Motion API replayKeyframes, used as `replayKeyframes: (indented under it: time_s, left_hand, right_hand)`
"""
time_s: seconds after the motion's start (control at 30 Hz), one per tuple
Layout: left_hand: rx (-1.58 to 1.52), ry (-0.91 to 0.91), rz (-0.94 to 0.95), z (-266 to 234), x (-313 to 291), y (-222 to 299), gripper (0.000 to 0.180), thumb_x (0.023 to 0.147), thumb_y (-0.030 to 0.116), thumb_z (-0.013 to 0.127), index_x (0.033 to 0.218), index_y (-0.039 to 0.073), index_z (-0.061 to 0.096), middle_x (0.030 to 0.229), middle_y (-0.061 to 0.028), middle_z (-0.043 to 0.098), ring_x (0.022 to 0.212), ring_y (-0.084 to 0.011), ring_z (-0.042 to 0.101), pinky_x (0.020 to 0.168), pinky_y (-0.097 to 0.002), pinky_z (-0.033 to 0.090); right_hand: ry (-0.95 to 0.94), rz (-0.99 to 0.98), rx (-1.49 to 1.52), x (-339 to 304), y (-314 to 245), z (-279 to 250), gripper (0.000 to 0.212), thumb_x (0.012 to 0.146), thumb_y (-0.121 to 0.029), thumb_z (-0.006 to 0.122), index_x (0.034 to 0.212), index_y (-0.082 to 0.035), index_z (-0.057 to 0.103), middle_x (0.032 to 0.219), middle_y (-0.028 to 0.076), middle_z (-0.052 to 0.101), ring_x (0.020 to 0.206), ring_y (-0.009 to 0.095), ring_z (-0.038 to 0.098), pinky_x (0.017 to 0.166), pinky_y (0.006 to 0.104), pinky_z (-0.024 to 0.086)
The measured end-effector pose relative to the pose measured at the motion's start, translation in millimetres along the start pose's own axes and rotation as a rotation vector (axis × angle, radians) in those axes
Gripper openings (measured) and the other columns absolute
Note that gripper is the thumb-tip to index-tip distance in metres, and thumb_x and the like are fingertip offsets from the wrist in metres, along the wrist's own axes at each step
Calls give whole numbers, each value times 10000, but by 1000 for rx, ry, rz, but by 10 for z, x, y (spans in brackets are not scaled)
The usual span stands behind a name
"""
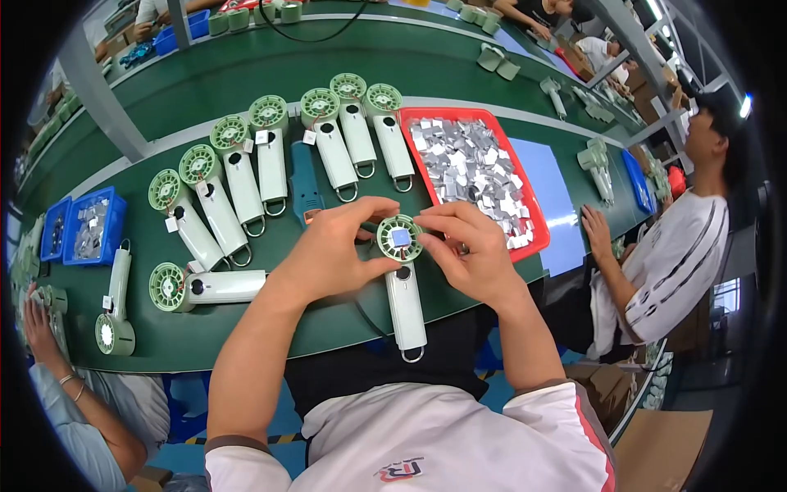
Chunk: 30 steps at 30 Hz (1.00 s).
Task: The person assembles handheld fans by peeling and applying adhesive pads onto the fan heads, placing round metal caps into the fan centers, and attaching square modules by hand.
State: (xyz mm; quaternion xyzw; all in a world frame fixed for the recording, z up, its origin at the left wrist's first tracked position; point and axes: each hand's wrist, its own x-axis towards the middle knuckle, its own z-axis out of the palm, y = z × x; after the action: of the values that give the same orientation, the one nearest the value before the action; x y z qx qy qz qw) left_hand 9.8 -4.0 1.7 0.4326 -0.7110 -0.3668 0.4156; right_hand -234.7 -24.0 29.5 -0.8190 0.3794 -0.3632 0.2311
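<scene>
A handheld fan (406, 307) with a pale green round head and white handle lies before me, its metal loop toward my body. My left hand (328, 250) grips the left side of the head, thumb below and fingers above. With bent fingers, my right hand (471, 250) holds the head's right rim; whether a small part is between those fingertips is hidden. On the middle of the open head sits a small blue square piece (400, 238). Beyond my left hand lies a teal power screwdriver (305, 180).
Several similar fans (238, 184) lie in an arc on the green bench (246, 328). A red tray (537, 213) of small silver-white pieces stands to the right, beside a blue sheet (545, 180). Blue bins (115, 217) stand at left. Co-workers (672, 246) sit on both sides.
</scene>
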Motion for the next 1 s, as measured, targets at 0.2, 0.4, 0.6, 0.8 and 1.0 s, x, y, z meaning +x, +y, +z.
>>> replayKeyframes:
  time_s: [0.2, 0.4, 0.6, 0.8, 1.0]
  left_hand:
    - [51, -10, 39, 9, 0, 34, 607, 743, 55, 964, 1294, 23, 712, 1267, -101, 779, 1075, -260, 784, 899, -356, 675]
    - [94, -3, 82, -11, -11, 22, 504, 746, 64, 970, 1187, 12, 731, 1314, -123, 763, 1067, -253, 787, 904, -355, 677]
    - [81, 9, 109, -1, -11, -8, 463, 738, 75, 984, 1121, 4, 733, 1317, -162, 763, 1052, -254, 793, 909, -363, 675]
    - [76, 9, 128, 26, 31, -11, 473, 732, 76, 989, 1125, 6, 736, 1318, -166, 765, 1029, -253, 798, 894, -358, 675]
    - [97, 11, 125, -27, 44, -21, 496, 736, 74, 986, 1164, 5, 745, 1318, -156, 765, 1046, -253, 794, 896, -358, 670]
  right_hand:
    - [-77, -93, -10, 77, 114, -12, 211, 916, 35, 802, 1122, -10, 817, 1142, 129, 756, 875, 214, 760, 722, 305, 616]
    - [-58, -102, 8, 140, 177, 15, 164, 907, 49, 795, 1061, 1, 821, 1111, 136, 755, 907, 234, 762, 736, 314, 613]
    - [-14, -160, 31, 152, 234, 26, 110, 902, 36, 771, 1002, -2, 796, 1067, 118, 734, 808, 247, 738, 648, 335, 613]
    - [-12, -127, 56, 186, 240, -60, 120, 905, 33, 775, 1016, -10, 794, 1040, 106, 730, 803, 250, 741, 648, 333, 611]
    - [-81, -98, 19, 366, 131, -160, 135, 938, 42, 771, 1067, 11, 798, 1085, 121, 761, 908, 235, 771, 739, 319, 618]
